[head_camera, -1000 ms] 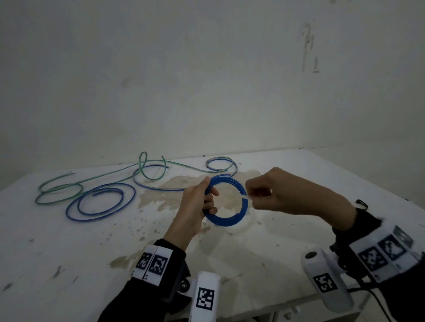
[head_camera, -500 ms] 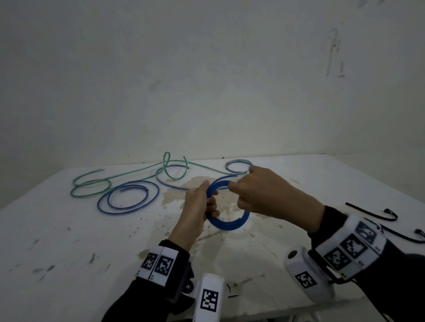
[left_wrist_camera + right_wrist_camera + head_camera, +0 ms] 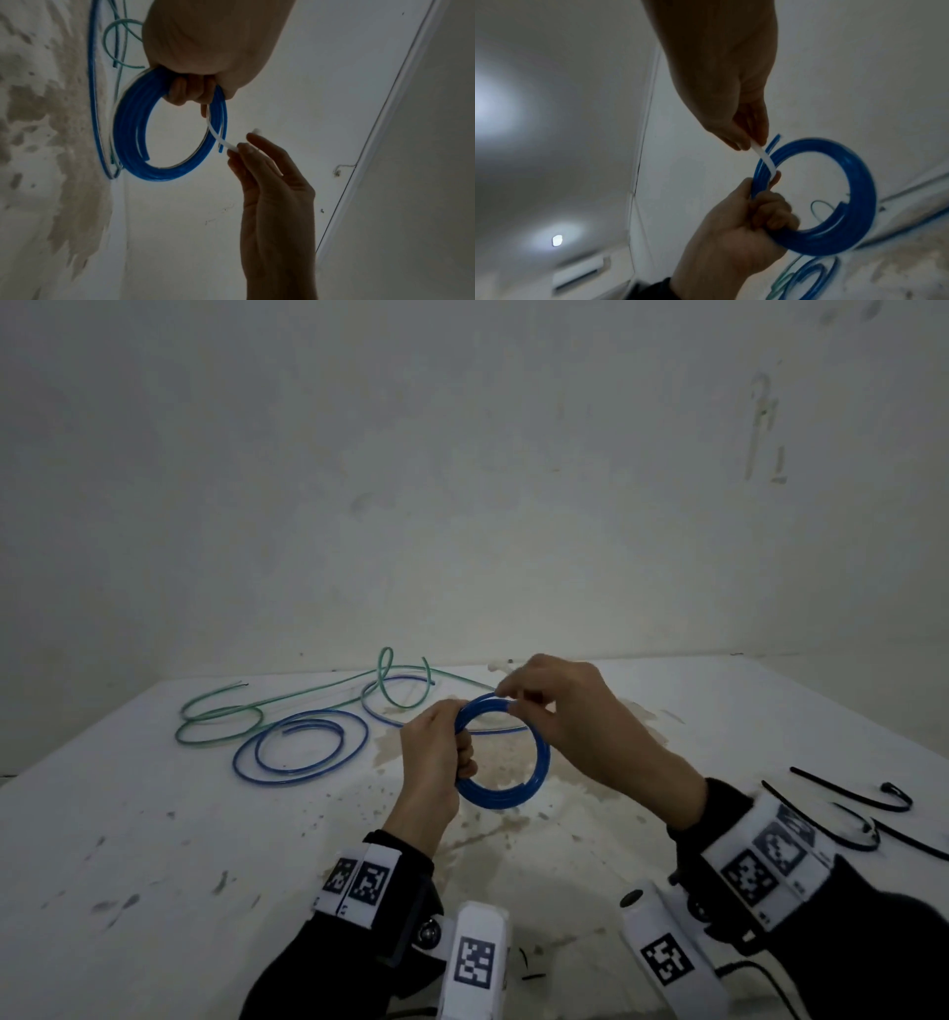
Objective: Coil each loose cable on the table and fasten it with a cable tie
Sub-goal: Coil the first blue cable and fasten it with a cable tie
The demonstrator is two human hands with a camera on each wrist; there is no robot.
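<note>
A blue cable wound into a coil (image 3: 540,765) is held upright above the table. My left hand (image 3: 462,752) grips its left side, fingers curled round the strands (image 3: 192,91). My right hand (image 3: 513,706) is at the top of the coil and pinches one end of a white cable tie (image 3: 218,138) between thumb and fingertips (image 3: 746,142). The tie (image 3: 765,158) runs from that pinch down across the strands to my left hand's thumb. One cut end of the cable sticks out from the coil (image 3: 859,192) beside the tie.
Loose blue cable (image 3: 303,747) and green cable (image 3: 221,716) lie in loops at the back left of the white, stained table (image 3: 154,839). Black cable ties (image 3: 847,809) lie at the right. A bare wall stands close behind the table.
My right hand has moved from the coil's right side up to its top, still pinching the tie. The left hand keeps its grip on the coil.
</note>
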